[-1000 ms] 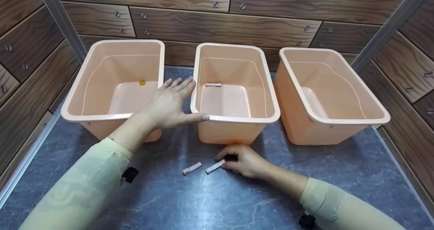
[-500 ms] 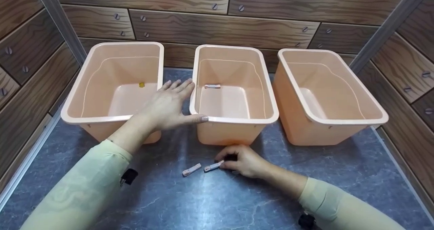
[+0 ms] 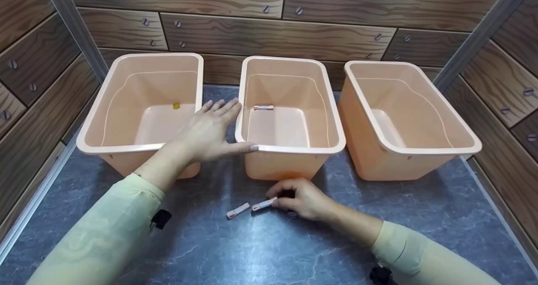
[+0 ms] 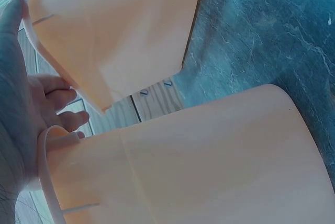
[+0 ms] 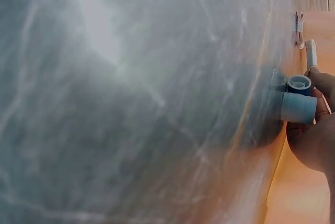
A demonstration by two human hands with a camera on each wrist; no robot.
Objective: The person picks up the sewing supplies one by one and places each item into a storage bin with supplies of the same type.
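Observation:
My left hand (image 3: 210, 129) lies with straight, spread fingers at the left rim of the middle bin (image 3: 292, 149), its thumb along the front rim. In front of that bin, my right hand (image 3: 307, 199) pinches the end of a small folded strip (image 3: 264, 204), pale pink and white, between thumb and forefinger. A similar strip (image 3: 238, 210) lies on the tabletop just to the left. In the right wrist view, a light-blue cylinder (image 5: 298, 108) and a dark blue ring-shaped cap (image 5: 299, 84) sit by the right fingers; the hand mostly hides them in the head view.
One more folded strip (image 3: 263, 107) lies inside the middle bin. The left bin (image 3: 126, 147) holds a small yellow piece (image 3: 176, 106). A third peach-coloured bin (image 3: 433, 151) stands at the right. Wood-patterned walls (image 3: 277, 37) enclose the marbled grey tabletop (image 3: 260, 251).
The strip in my right hand has shifted slightly left and turned flatter. Both hands keep nearly the same place, and my left hand remains at the middle bin's rim.

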